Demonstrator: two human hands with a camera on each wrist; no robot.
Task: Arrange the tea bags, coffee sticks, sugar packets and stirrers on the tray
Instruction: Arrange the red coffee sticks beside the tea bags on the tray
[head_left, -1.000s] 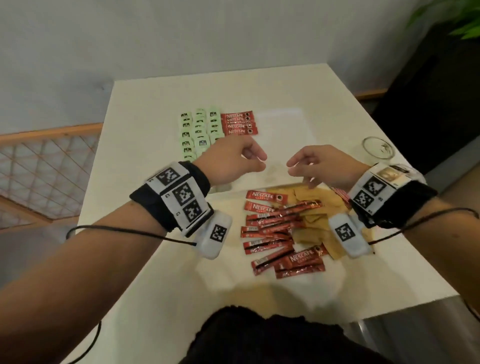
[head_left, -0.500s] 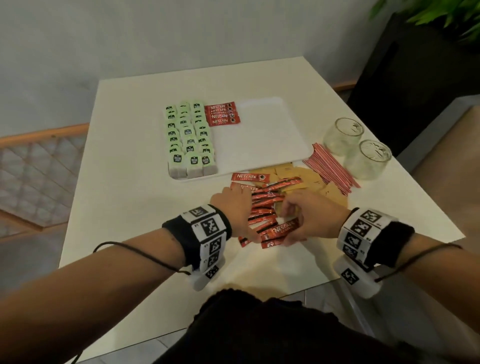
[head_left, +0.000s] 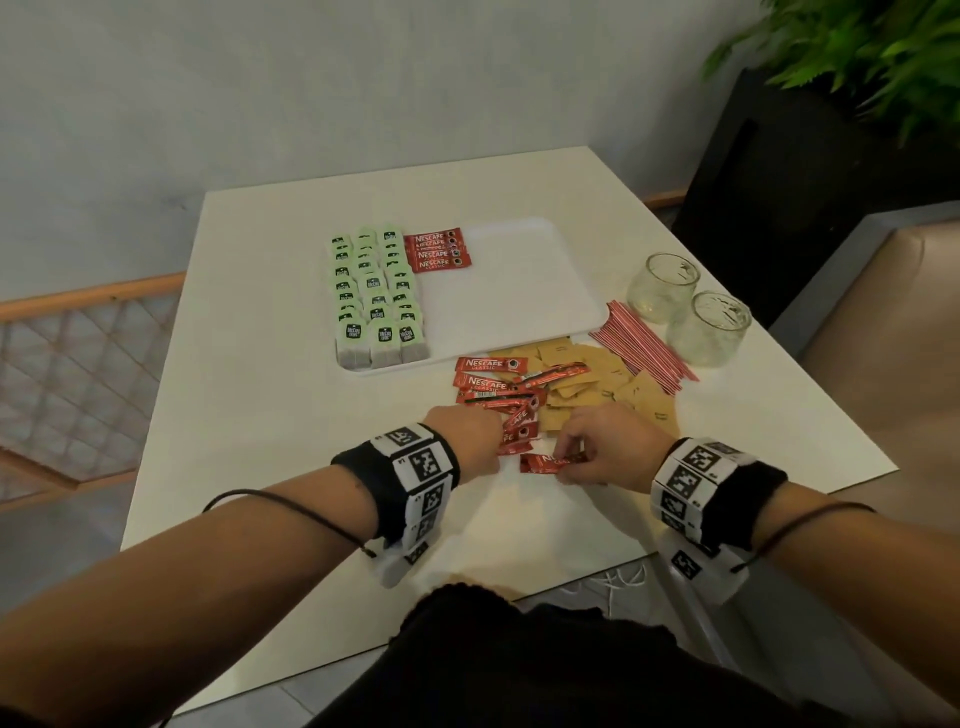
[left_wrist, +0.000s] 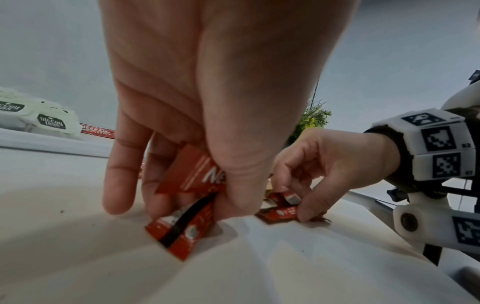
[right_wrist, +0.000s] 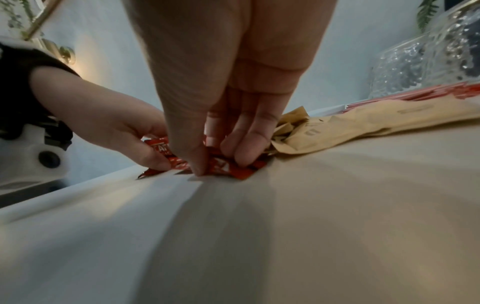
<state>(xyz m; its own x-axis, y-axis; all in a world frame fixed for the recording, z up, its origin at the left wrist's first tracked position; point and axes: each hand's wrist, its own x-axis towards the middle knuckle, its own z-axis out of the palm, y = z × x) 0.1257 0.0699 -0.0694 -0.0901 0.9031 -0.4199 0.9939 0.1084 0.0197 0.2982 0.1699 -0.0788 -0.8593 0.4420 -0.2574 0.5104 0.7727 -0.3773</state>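
Observation:
A white tray (head_left: 524, 291) holds rows of green tea bags (head_left: 376, 296) on its left and several red coffee sticks (head_left: 439, 249) beside them. More red coffee sticks (head_left: 493, 384) lie loose on the table in front of the tray, with brown sugar packets (head_left: 587, 379) and red stirrers (head_left: 641, 345) to their right. My left hand (head_left: 470, 439) grips a few coffee sticks (left_wrist: 182, 207) at the near end of the pile. My right hand (head_left: 597, 449) pinches one coffee stick (head_left: 550, 461) flat on the table, its thumb and fingers (right_wrist: 241, 148) pressed on it.
Two glass cups (head_left: 685, 312) stand at the right, beyond the stirrers. The white table (head_left: 249, 395) ends just below my wrists. A dark planter with a green plant (head_left: 857, 62) stands at the back right, a wooden lattice rail (head_left: 78, 364) to the left.
Both hands came down from above the tray's near edge to the loose coffee sticks. The left hand took hold of a few sticks; the right drew one stick toward the table edge.

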